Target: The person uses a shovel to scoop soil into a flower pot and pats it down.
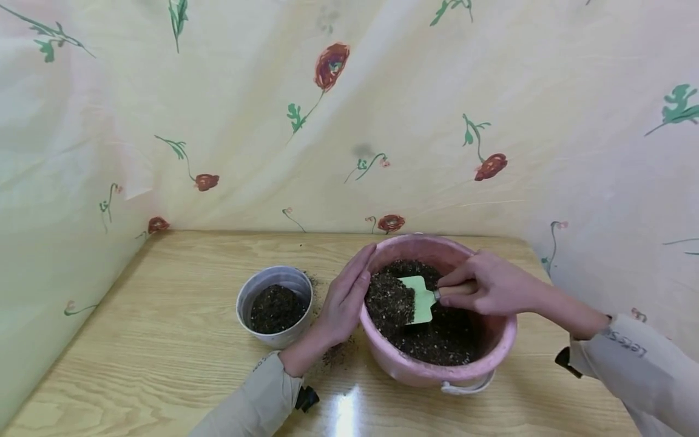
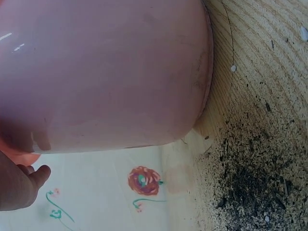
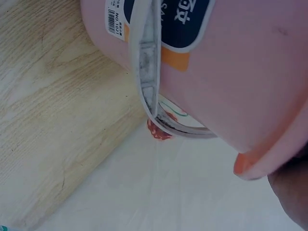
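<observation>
The table (image 1: 164, 340), near edge cut off, bore a pink bucket (image 1: 401, 370) and smaller pot (image 1: 295, 334). The straight-fingered left hand (image 1: 343, 297) touched the bucket; the right hand (image 1: 497, 282) grasped a trowel (image 1: 422, 300) inside it, partly hiding its handle (image 1: 457, 290); soil (image 1: 389, 298) hid the blade's tip.

Bucket (image 1: 401, 367), pot (image 1: 285, 338) (and soil (image 2: 255, 187)) on table (image 1: 164, 340)

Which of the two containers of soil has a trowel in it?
The larger pink bucket: there the right hand holds the green-bladed trowel. The smaller, whitish pot also contains soil, but no tool shows in it.
</observation>
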Tool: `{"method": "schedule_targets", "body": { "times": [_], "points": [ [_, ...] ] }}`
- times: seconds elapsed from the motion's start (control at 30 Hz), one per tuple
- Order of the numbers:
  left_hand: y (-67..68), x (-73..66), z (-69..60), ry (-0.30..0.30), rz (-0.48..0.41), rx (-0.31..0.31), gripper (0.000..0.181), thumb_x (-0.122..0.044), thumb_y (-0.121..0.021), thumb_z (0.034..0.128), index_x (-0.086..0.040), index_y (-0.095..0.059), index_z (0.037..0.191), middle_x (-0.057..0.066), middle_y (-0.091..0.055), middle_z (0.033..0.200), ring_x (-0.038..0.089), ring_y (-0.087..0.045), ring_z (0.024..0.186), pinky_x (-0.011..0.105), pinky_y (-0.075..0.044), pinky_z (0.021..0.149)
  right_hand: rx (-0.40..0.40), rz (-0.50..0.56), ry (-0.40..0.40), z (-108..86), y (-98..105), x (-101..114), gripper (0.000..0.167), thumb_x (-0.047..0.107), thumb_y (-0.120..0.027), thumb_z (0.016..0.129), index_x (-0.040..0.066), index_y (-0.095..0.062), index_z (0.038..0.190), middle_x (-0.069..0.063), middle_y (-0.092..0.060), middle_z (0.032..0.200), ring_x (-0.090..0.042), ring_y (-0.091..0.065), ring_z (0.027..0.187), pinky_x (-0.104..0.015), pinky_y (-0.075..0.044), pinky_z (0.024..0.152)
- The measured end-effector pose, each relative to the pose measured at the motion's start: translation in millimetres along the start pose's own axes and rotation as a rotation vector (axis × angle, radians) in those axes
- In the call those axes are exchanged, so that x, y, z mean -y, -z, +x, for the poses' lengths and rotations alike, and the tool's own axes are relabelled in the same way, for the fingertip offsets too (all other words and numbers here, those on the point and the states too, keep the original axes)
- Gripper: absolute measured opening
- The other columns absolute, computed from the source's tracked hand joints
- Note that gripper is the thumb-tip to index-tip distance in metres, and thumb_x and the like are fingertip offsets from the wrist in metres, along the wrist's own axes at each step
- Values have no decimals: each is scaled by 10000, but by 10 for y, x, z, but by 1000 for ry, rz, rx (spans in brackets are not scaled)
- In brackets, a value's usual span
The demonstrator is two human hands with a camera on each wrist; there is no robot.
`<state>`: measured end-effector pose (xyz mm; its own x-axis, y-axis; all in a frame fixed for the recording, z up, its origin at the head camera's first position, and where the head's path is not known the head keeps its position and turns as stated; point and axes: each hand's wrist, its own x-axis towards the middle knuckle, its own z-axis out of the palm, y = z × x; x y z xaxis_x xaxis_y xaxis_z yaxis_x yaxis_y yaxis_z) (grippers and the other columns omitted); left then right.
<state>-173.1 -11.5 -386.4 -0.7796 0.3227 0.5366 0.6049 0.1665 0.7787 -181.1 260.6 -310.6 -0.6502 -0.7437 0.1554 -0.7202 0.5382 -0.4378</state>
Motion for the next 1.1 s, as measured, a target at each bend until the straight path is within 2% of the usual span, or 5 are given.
{"method": "schedule_targets", "body": {
  "times": [0.2, 0.37, 0.53, 0.77, 1.1],
  "points": [
    [-2, -16, 6, -1, -21, -5, 458, -107, -338, 1035, -11, -331, 1483, 135, -323, 1535, 254, -281, 1422, 396, -218, 1167, -36, 10, -16, -88, 100, 49, 171, 189, -746, 840, 78, -773, 968, 71, -737, 798, 76, -589, 630, -133, -429, 482],
    [-2, -8, 16, -4, -23, -3, 453, -109, -337, 1038, -23, -340, 1482, 129, -331, 1533, 268, -288, 1419, 388, -221, 1167, -130, -86, 9, -153, 145, 35, 176, 172, -786, 783, 128, -781, 953, 232, -623, 654, 110, -367, 511, -118, -298, 407],
    [8, 7, 12, -1, -12, 10, 452, -115, -325, 1044, -27, -333, 1486, 113, -323, 1538, 257, -276, 1425, 380, -209, 1171, -148, -91, 4, -182, 160, 20, 181, 150, -792, 775, 100, -781, 949, 242, -538, 569, 118, -212, 501, -127, -244, 385],
    [20, -3, 8, 4, -24, 18, 452, -111, -331, 1044, -8, -326, 1484, 133, -315, 1539, 257, -270, 1426, 407, -213, 1169, -166, -83, 34, -185, 195, 56, 164, 122, -800, 764, 103, -787, 927, 128, -706, 707, 162, -198, 505, -112, -237, 378],
    [4, -4, 17, -13, -32, 16, 446, -70, -321, 1039, 18, -325, 1477, 152, -324, 1532, 275, -283, 1418, 432, -238, 1158, -138, 12, 66, -214, 296, 153, 203, 16, -756, 790, 57, -770, 988, 12, -749, 855, 160, -208, 503, -103, -257, 394]
  ]
}}
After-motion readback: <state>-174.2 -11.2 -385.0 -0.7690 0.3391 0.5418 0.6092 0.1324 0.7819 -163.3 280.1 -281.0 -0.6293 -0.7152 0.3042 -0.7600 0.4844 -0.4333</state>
